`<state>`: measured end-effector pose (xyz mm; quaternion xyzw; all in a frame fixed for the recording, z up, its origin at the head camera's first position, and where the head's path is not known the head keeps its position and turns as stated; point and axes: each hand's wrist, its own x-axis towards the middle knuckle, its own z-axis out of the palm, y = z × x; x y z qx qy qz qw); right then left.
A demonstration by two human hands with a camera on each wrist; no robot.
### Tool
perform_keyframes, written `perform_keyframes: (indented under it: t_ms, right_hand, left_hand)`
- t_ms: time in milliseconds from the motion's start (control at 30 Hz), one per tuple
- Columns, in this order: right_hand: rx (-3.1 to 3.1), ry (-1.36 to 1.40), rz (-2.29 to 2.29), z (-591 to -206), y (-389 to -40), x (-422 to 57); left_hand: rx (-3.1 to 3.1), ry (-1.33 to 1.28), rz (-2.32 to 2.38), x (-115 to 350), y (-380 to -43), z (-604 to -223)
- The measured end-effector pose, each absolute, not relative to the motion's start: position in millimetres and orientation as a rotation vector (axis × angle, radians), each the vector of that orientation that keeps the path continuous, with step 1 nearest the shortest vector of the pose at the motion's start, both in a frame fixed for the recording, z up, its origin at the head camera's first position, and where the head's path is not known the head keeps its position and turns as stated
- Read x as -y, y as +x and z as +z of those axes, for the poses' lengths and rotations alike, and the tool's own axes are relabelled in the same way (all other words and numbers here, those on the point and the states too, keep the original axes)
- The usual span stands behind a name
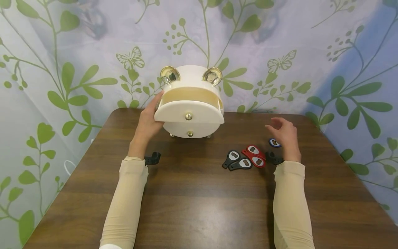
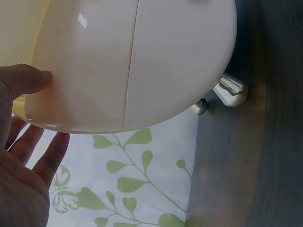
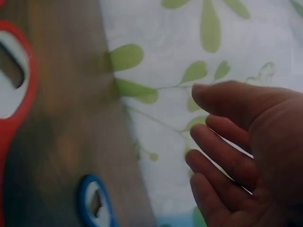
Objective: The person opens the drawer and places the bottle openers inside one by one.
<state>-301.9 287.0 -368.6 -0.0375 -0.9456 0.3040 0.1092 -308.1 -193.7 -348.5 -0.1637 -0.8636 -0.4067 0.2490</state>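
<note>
1. The small white cabinet [image 1: 178, 130] stood on its feet towards the back of the wooden table [image 1: 186, 197]. Its upper drawer [image 1: 172, 112] stood out; the lower front sat closed.
2. Left hand [image 1: 148, 125]: holding the cabinet at its left side, thumb laid on the front face and fingers along the edge in the wrist view.
3. Right hand [image 1: 285, 134]: nothing held; thumb apart from the loosely bent fingers, above the blue opener [image 1: 275, 143], which it partly hid in the head view.
4. Handling, cabinet (judged): glossy shell, probably stiff plastic, light and rather slippery; likely to slide or tip if the drawer were pulled without a steadying hand. Best hold: flat of the side wall, plus the upper knob [image 1: 188, 117] for the drawer. The gold ears [image 1: 170, 75] looked a poor grip, possibly fragile.
5. Handling, openers (judged): flat, thin, light, firm; hard to lift from a flat face. Best pinched across the rim at the wide end.
6. Two red openers [image 1: 258, 161] and two black openers [image 1: 231, 156] lay left of the blue one, red between black and blue.
</note>
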Motion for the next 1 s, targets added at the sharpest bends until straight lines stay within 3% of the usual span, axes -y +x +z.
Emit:
perform_keyframes:
  t_ms: [533,1000]
  right_hand:
    - [2.894,-0.431,0.950,-398,-297,-314]
    - [3.031,-0.440,0.891,-407,-294,-313]
  left_hand:
    - [2.363,-0.432,-1.116,192,-306,-348]
    - [2.352,-0.446,-1.094,193,-306,-348]
